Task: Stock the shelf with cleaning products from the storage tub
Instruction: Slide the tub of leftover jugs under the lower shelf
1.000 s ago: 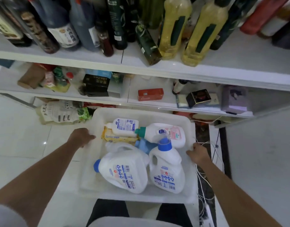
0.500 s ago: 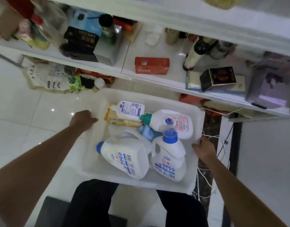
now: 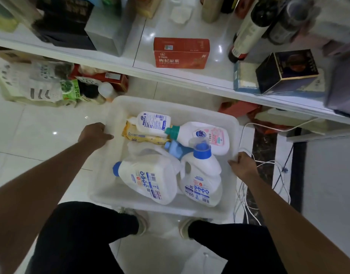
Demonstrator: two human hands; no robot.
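Holding the storage tub (image 3: 170, 211) by its two side rims, low over the tiled floor and right in front of the shelf (image 3: 190, 81). Gripping the left rim with the left hand (image 3: 95, 135), with fingers curled over the edge and clamped on it. Gripping the right rim with the right hand (image 3: 242, 165), with fingers likewise wrapped tight on the edge. Cannot tell whether resting on the floor or just above it. Loaded with cleaning products, none out yet: big white jug (image 3: 148, 178) on its side at near left, upright blue-capped bottle (image 3: 201, 175) just beside it at near right, pink-label bottle (image 3: 206, 135) with teal cap lying across the far right, small white bottle (image 3: 152, 123) at the far end on top of a yellow packet (image 3: 142, 136), blue bottle (image 3: 177, 149) wedged in the middle. Reads as the opening step: parking the tub by the shelf, stocking not begun. Next, probably: let go of both rims once settled, then lift one product, likely the upright bottle by its handle as easiest to reach. Needs a bare patch of shelf board; some seen either side of the red box (image 3: 181, 53), short of the dark wine bottle (image 3: 247, 32). Worth keeping clear of the white cables (image 3: 269, 165) on the floor just beside the right hand.
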